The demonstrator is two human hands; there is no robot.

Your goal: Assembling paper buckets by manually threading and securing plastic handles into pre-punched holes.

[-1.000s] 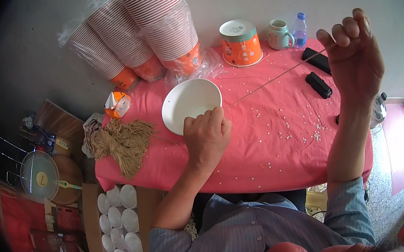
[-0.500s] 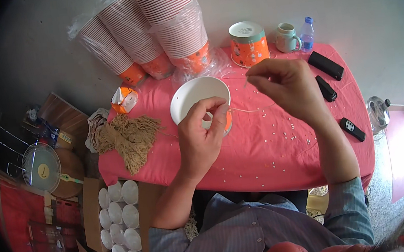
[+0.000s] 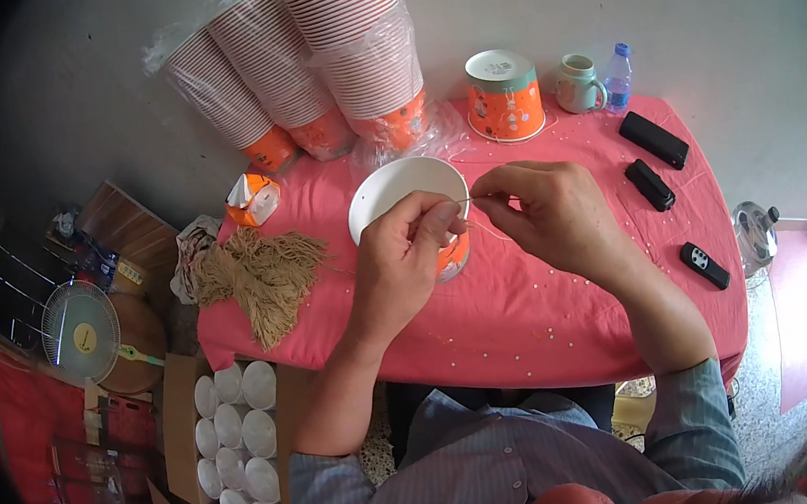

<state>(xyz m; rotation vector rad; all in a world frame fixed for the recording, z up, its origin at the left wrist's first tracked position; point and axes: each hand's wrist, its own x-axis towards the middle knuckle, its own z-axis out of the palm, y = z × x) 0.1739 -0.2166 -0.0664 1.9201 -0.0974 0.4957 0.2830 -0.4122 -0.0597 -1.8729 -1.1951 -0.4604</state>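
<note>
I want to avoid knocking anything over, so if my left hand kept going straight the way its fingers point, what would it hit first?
Likely the left hand would first meet the rim of the white-lined orange paper cup it grips, then the bagged cup stacks behind, though depth is unclear.

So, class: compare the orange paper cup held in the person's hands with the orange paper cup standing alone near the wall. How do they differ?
The held orange paper cup sits mouth up, its white inside showing; the lone orange paper cup stands upside down, base on top. The held cup is gripped by the left hand, with the right hand at its rim; the lone cup is untouched. The held cup is nearer the person. Both are orange-patterned and stand on the pink tablecloth.
</note>
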